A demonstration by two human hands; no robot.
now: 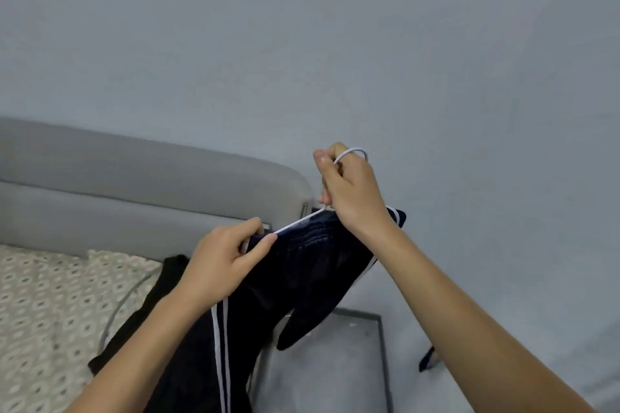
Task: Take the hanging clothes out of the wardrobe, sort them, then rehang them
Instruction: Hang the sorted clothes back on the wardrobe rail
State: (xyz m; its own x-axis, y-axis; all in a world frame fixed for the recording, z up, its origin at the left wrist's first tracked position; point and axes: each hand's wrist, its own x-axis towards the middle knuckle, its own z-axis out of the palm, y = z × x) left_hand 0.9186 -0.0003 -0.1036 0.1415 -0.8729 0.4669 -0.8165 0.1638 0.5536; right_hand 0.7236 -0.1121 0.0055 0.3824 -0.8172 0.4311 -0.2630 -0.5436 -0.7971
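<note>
1. Item in hand: a dark navy garment with white side stripes, apparently track trousers, is draped over a white hanger and held up in mid-air just below centre of view, in front of a plain grey-blue wall.
2. Right hand, at 1 o'clock from the garment: fingers curled round the hanger's hook and neck, bearing the weight.
3. Left hand, at 9 o'clock from the garment: thumb and fingers pinching the waistband edge against the hanger's left arm. Judged to be seating or aligning the cloth on the hanger.
4. Surroundings: a second dark garment lies on the patterned bedding at 8 o'clock, with what may be another hanger's pale outline beside it. A grey padded headboard runs across at 9 to 10 o'clock. A grey side table sits at 6 o'clock.
5. Progress, as a judgement: removal from the wardrobe appears done for at least these two items; the work is between sorting and rehanging. The wardrobe is not in view, so the number of garments outstanding cannot be told. Nothing here is rehung yet.
</note>
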